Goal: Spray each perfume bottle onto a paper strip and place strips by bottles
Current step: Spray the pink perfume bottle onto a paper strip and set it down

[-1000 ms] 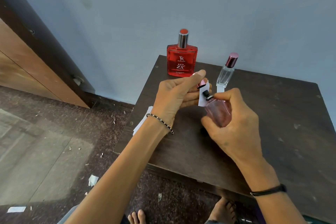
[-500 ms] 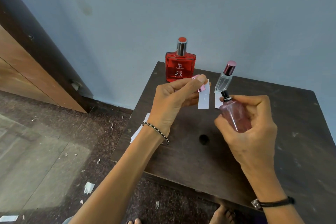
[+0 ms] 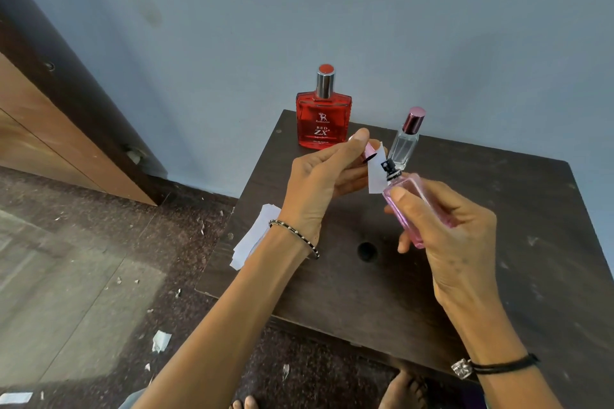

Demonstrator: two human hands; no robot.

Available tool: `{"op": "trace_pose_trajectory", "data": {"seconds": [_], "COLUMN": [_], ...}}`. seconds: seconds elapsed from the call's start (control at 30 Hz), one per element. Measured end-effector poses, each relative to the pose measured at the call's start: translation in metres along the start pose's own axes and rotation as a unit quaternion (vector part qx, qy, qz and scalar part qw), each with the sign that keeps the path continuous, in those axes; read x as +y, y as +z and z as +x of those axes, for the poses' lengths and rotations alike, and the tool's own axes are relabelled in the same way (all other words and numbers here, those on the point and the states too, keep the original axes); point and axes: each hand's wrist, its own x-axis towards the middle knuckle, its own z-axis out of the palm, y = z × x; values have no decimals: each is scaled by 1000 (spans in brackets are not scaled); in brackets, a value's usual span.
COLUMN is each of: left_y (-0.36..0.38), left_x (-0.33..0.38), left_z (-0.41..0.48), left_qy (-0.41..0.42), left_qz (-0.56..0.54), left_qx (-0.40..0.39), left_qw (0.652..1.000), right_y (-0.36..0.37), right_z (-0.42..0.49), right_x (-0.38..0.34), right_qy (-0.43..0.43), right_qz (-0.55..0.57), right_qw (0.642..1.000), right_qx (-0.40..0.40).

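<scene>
Red bottle (image 3: 323, 121), pink bottle (image 3: 412, 206), white strip (image 3: 375, 176), dark brown table (image 3: 498, 242), blue-grey wall (image 3: 365, 10).

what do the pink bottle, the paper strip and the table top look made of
The pink bottle: probably glass, glossy and see-through with a pink tint; hard plastic is possible. The paper strip: thin matte white paper, opaque. The table top: dark wood or wood-look laminate, dull finish, scuffed with pale marks.

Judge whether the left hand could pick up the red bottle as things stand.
Probably not yet. The red bottle stands just beyond the left hand with nothing between them, but that hand's grip is taken by a paper strip and a pink cap.
</scene>
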Motion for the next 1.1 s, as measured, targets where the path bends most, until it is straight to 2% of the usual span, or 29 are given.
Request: {"op": "trace_pose_trajectory", "data": {"seconds": [0.7, 0.93, 1.1], "left_y": [17, 26, 36], "left_x": [-16, -18, -17], "left_z": [-1, -2, -3], "left_qy": [-17, -16, -6], "left_qz": [30, 30, 21], "left_qx": [-51, -50, -13], "left_qw": [998, 998, 1000], "right_y": [0, -6, -13], "right_z": [5, 6, 8], "right_x": [-5, -3, -2], "right_qy": [89, 105, 104], "right_qz": [89, 120, 132], "right_qw": [991, 986, 983], "right_qx": [45, 50, 69]}}
